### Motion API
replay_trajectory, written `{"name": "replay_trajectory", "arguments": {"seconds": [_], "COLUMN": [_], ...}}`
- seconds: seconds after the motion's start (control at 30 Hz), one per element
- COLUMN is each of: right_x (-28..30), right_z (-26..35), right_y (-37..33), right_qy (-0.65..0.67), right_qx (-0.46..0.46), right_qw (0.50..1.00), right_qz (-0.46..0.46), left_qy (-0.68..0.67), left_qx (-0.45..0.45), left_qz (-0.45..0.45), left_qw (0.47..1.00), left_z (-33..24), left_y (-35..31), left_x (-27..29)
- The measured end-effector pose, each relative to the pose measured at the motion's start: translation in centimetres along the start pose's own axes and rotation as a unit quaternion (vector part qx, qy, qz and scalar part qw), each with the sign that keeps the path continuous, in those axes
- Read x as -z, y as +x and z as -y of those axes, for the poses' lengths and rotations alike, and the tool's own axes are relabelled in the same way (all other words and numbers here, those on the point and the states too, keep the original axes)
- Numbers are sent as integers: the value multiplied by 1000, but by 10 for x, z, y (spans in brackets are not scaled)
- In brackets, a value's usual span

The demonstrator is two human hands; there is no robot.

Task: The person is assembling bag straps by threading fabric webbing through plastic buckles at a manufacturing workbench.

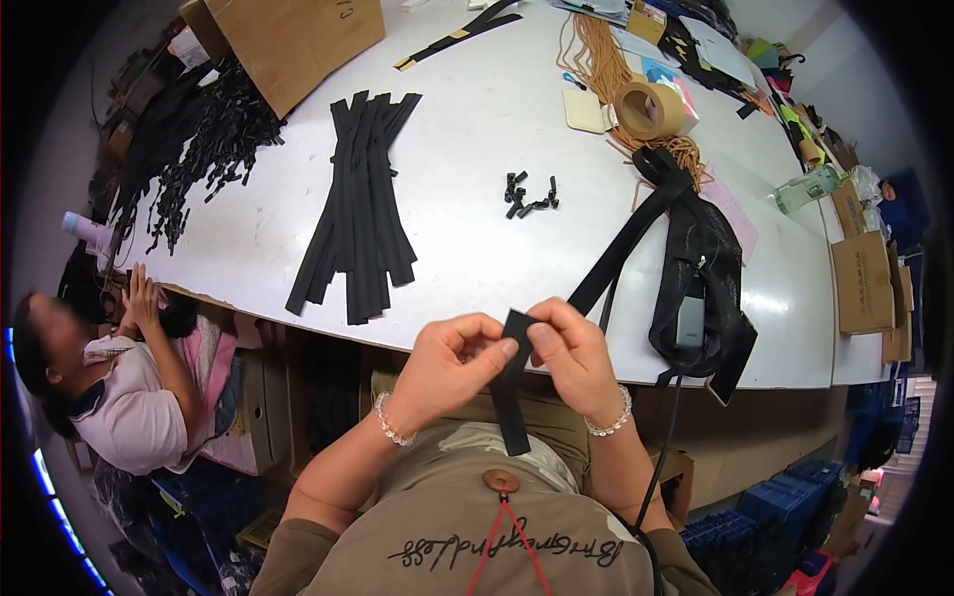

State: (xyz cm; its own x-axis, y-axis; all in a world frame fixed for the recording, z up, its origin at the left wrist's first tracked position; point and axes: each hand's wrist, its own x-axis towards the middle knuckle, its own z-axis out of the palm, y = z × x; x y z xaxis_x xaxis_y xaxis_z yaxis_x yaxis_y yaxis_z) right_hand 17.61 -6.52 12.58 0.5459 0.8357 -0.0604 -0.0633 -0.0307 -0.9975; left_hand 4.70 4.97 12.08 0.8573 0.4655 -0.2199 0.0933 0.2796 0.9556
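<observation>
Head view, from above: both bare hands meet in front of the person's waist, near the front edge of a white table (467,263). The left hand (455,356) pinches a short black strip (511,417) between thumb and curled forefinger near its upper end. The right hand (574,360) grips the same end from the other side, thumb toward the left thumb. The strip's free end hangs, slightly tilted, over the clothing. A clear beaded bracelet (395,422) circles the left wrist; the right wrist wears a similar one.

On the table, left of centre, lies a fanned pile of longer black strips (370,214); at centre, a loose cluster of small black pieces (518,195). To the right rests a black mesh bag (708,238) containing a grey device (690,320). Its strap (628,248) runs toward the right hand; contact cannot be told. Beyond are a roll of brown tape (678,109) and tan cords (594,55). At left sits a co-worker (139,417), palms together.
</observation>
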Motion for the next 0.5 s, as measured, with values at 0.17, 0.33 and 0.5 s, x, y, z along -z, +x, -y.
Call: {"name": "replay_trajectory", "arguments": {"seconds": [0.17, 0.33, 0.5], "right_x": [6, -2, -25], "right_z": [-1, -6, -30], "right_y": [1, -8, -15], "right_qy": [-123, -53, -55], "right_qx": [40, 59, 202], "right_qw": [983, 985, 978], "right_qz": [130, 152, 6], "left_qy": [59, 56, 1], "left_qx": [46, -35, -93], "left_qz": [115, 93, 2], "left_qw": [991, 993, 996], "left_z": [-2, 7, 28], "left_y": [-7, -15, -24], "left_x": [4, -3, -21]}}
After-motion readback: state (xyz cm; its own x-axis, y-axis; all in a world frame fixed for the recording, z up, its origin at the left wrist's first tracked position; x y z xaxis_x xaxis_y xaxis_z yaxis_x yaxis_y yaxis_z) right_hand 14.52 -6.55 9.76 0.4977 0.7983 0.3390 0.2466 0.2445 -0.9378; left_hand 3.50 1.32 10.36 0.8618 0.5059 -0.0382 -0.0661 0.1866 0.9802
